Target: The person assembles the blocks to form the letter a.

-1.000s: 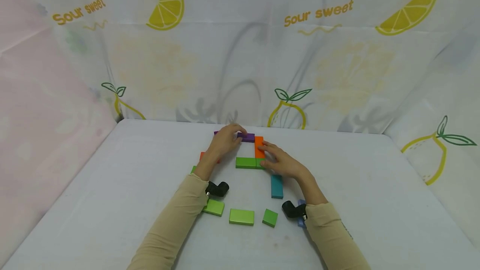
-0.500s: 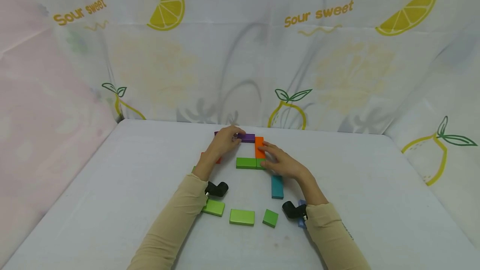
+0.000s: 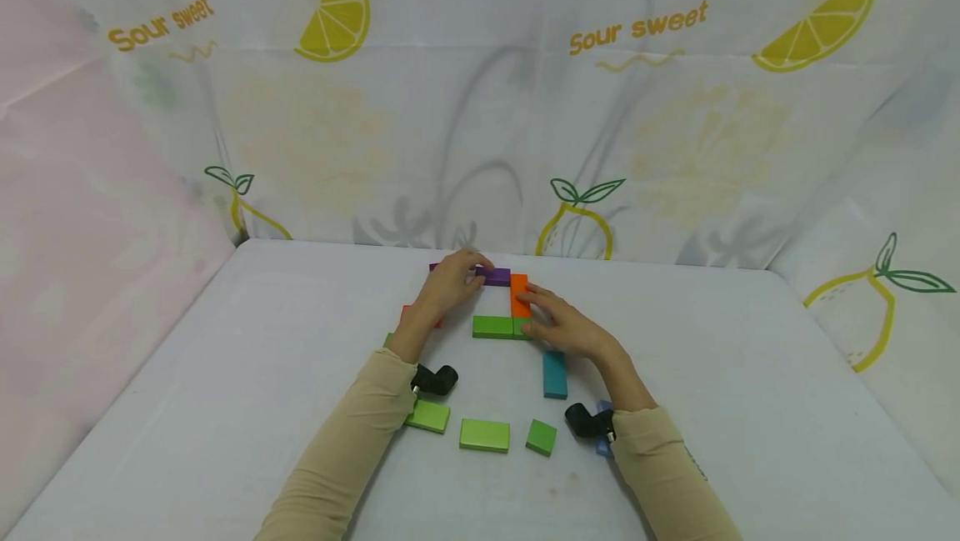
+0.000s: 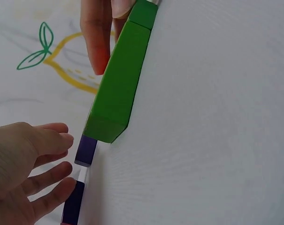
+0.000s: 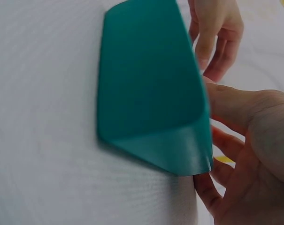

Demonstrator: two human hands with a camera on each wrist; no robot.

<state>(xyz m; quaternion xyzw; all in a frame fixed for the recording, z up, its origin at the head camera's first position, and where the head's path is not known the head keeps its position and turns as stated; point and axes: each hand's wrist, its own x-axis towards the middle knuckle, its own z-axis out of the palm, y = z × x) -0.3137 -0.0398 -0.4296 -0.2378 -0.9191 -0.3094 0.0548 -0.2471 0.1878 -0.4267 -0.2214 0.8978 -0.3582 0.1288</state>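
Note:
My left hand [image 3: 448, 281] is at the far side of the layout with loosely bent fingers. Its fingertips are by a purple block [image 3: 495, 277]; whether they touch it cannot be told. A second purple block [image 4: 73, 202] lies near the lower fingers in the left wrist view. My right hand [image 3: 564, 323] rests against the right side, fingers on an upright-lying orange block [image 3: 519, 294] and thumb at a small green block [image 3: 519, 328]. A longer green block [image 3: 492, 327] adjoins that small one. Neither hand visibly grips anything.
Below my right hand lies a teal block [image 3: 555, 374]. Nearer are a lime block [image 3: 484, 435], a small green piece [image 3: 541, 437], another lime block [image 3: 429, 416] and a blue one [image 3: 603, 447] partly hidden by the right wrist. A red-orange block [image 3: 405, 310] shows behind the left wrist.
Both hands keep nearly the same place. The left fingers shift very slightly near the purple block; the blocks look unmoved.

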